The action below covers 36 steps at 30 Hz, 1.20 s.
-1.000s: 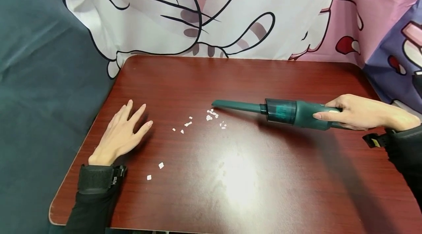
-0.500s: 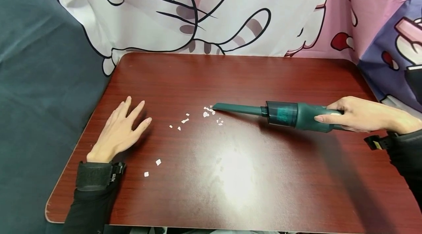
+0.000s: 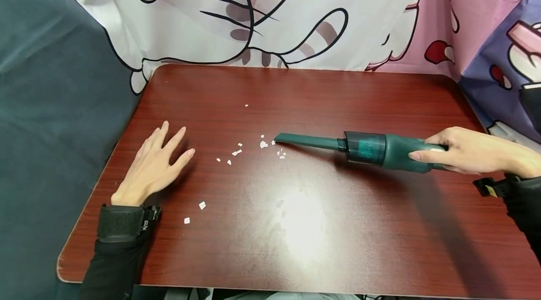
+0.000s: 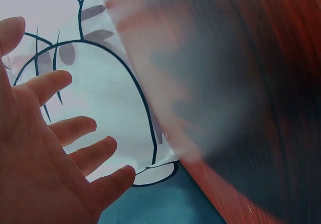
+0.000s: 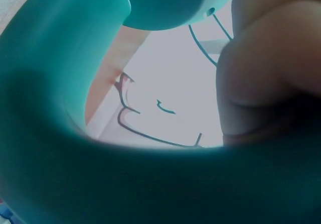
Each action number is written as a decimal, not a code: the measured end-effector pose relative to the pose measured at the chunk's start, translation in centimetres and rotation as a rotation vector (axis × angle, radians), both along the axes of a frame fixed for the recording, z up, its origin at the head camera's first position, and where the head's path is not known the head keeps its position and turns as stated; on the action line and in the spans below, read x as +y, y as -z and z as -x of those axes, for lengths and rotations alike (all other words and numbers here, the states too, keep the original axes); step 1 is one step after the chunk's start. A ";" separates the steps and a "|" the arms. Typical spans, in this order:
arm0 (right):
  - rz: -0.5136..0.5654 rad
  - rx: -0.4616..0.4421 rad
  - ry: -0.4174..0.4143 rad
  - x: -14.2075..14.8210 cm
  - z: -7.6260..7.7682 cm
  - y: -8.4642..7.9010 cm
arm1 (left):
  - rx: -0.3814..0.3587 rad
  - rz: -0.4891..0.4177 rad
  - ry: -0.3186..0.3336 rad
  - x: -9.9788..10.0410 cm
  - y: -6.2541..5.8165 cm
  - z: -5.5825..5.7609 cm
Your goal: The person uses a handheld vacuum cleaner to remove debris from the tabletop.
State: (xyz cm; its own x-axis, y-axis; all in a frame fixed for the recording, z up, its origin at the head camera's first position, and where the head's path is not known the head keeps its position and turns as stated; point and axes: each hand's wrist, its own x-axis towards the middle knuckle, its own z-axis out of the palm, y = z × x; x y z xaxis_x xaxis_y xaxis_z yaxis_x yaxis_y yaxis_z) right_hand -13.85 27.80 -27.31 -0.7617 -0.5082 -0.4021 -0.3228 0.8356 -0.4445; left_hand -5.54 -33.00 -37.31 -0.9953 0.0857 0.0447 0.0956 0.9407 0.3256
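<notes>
My right hand [image 3: 469, 150] grips the handle of a dark green handheld vacuum cleaner [image 3: 397, 151], thumb along its top. In the right wrist view, the green handle loop [image 5: 45, 78] fills much of the picture beside curled fingers [image 5: 271, 68]. The vacuum's long narrow nozzle [image 3: 307, 141] points left, its tip beside a small cluster of white paper scraps [image 3: 264, 144]. More scraps [image 3: 237, 152] lie scattered to the left. My left hand [image 3: 152, 168] is at the table's left side, fingers spread, holding nothing; the left wrist view shows its palm [image 4: 50, 148].
A reddish-brown table [image 3: 359, 253] with rounded corners bears everything. Two larger scraps [image 3: 202, 205] lie near the left forearm, and one tiny scrap [image 3: 246, 105] lies farther back. Behind hangs a cartoon-print cloth [image 3: 177, 32]; grey-green fabric [image 3: 55, 126] lies left.
Fewer scraps lie by the nozzle tip, and one tiny scrap now lies farther back. My right hand and the vacuum have shifted slightly right. The left hand stays in place.
</notes>
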 end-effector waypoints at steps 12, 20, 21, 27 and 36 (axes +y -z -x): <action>-0.052 -0.005 0.039 0.6 -1.2 -0.3 | -0.003 -0.013 0.001 0.4 0.4 0.0; -0.120 0.024 0.084 2.3 -2.9 0.2 | 0.005 -0.007 0.006 0.5 0.3 0.3; -0.120 0.026 0.086 2.4 -3.1 0.3 | 0.003 -0.008 0.009 0.5 0.2 0.4; -0.115 0.034 0.114 2.8 -4.4 0.4 | 0.005 -0.007 0.026 0.9 -0.3 1.2; -0.078 0.036 0.058 2.0 -4.2 0.3 | -0.008 -0.007 0.023 1.0 0.1 0.9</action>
State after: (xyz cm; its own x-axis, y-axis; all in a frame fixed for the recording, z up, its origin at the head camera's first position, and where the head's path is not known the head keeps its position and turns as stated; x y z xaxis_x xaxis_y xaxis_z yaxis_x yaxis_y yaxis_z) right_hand -9.63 29.76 -27.65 -0.8036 -0.4310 -0.4104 -0.2877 0.8850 -0.3661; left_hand -6.39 -32.01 -37.39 -0.9934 0.1086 0.0371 0.1147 0.9360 0.3328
